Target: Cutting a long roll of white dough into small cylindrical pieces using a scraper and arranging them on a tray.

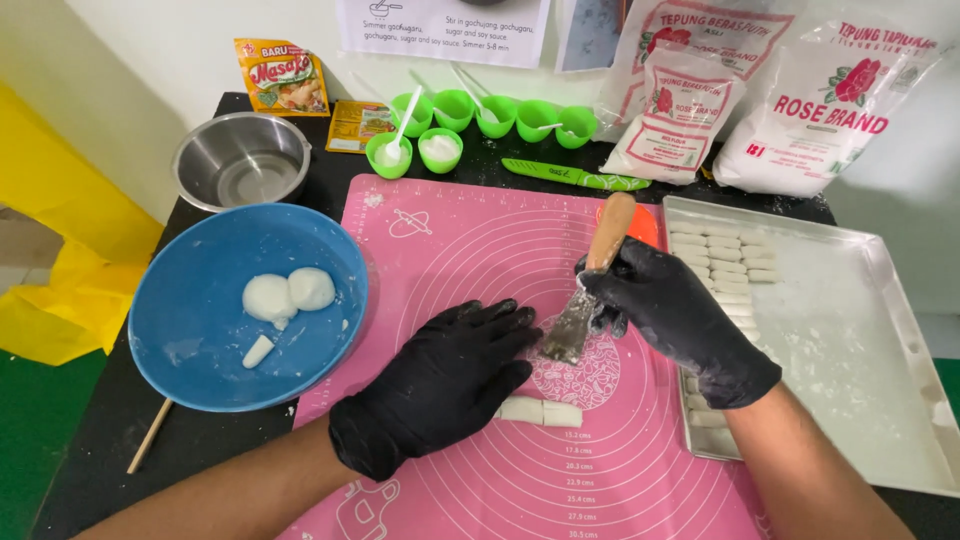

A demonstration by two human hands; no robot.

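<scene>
a white dough log [540,411] is pinned flat on the pink silicone mat [480,240] by the left hand [440,385], fingers spread, steadying it; a wooden-handled metal scraper [585,300] is gripped tight in the right hand [675,320], blade angled down beside it.

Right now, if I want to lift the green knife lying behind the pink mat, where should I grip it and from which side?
Grip the green knife by its thicker handle end, which seems to point right toward the white flour bags. Come straight down from above: it lies flat on the black table, lengthwise along the pink mat edge, with the green cups crowding behind it.

A steel bowl [241,160] stands beside green cups [480,115] and flour bags [760,95].
</scene>
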